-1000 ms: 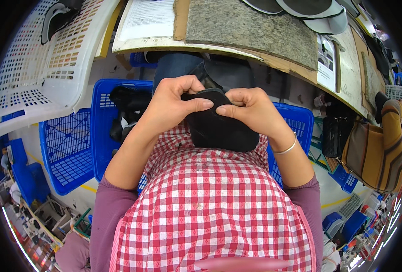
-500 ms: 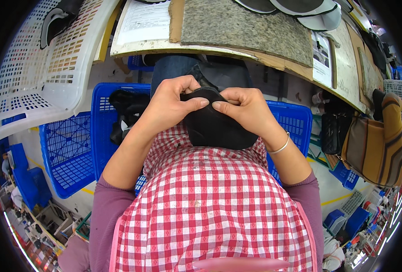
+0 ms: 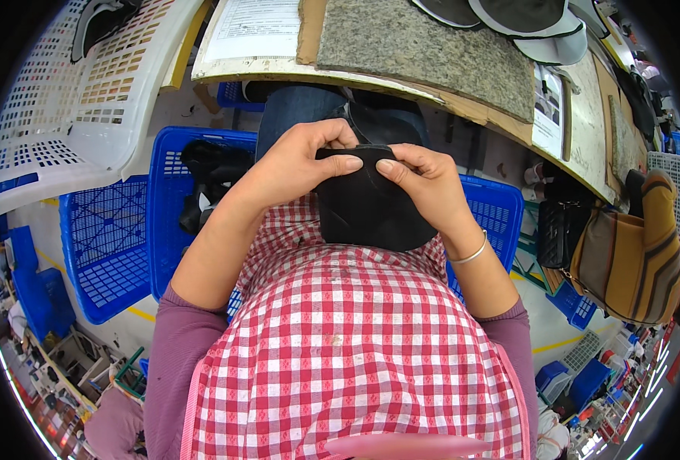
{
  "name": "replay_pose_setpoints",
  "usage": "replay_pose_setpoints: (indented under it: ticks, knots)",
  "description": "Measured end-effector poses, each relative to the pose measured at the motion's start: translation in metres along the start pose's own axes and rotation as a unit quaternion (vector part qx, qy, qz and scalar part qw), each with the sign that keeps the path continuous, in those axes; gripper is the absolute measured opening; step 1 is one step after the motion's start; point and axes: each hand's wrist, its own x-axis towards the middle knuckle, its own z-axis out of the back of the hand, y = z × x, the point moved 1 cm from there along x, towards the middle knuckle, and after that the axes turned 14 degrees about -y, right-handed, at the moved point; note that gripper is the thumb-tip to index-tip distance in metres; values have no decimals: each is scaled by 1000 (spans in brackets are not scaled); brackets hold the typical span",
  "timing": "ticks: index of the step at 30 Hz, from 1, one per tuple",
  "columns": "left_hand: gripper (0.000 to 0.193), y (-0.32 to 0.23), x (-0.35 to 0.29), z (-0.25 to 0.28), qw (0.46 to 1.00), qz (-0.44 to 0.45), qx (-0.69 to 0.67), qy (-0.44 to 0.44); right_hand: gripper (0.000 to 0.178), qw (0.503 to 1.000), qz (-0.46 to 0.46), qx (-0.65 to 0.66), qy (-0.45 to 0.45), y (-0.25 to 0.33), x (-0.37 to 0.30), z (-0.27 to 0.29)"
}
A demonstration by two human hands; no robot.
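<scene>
A black fabric piece (image 3: 371, 207), rounded like part of a shoe upper, rests against my red-and-white checked apron (image 3: 348, 345) above my lap. My left hand (image 3: 298, 165) grips its upper left edge with the thumb pressed on top. On the other side, my right hand (image 3: 424, 184) pinches the upper right edge, thumb tip close to the left thumb. A silver bangle (image 3: 470, 253) circles my right wrist. The lower part of the piece hangs free over the apron.
A workbench (image 3: 401, 69) with a grey felt mat, a paper sheet and dark cut pieces lies ahead. Blue plastic crates (image 3: 164, 222) stand at both sides, the left holding black parts. A white basket (image 3: 72, 100) is at the upper left. Bags (image 3: 631, 253) hang right.
Both hands have kept hold of the black piece; the thumbs have drawn closer together along its top edge, and the piece sits slightly flatter against the apron.
</scene>
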Motion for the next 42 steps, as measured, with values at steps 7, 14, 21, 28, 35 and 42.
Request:
replay_pose_setpoints:
  ticks: [7, 14, 21, 28, 35, 42]
  knots:
    - [15, 1, 3, 1, 1000, -11, -6, 5, 11, 995, -31, -16, 91, 8, 9, 3]
    - [18, 0, 8, -2, 988, 64, -137, 27, 11, 996, -52, 2, 75, 1, 8, -1]
    - [23, 8, 8, -10, 994, 29, -104, -20, 16, 997, -43, 51, 45, -2, 11, -3]
    - [17, 4, 3, -1, 991, 53, -106, -61, 18, 993, -25, -6, 118, -8, 15, 10]
    - [13, -8, 9, -6, 998, 60, 33, 5, 20, 999, 10, -32, 40, -16, 7, -2]
    - [17, 8, 1, -9, 998, 45, 35, -41, 29, 986, 21, -108, 125, -36, 9, 29]
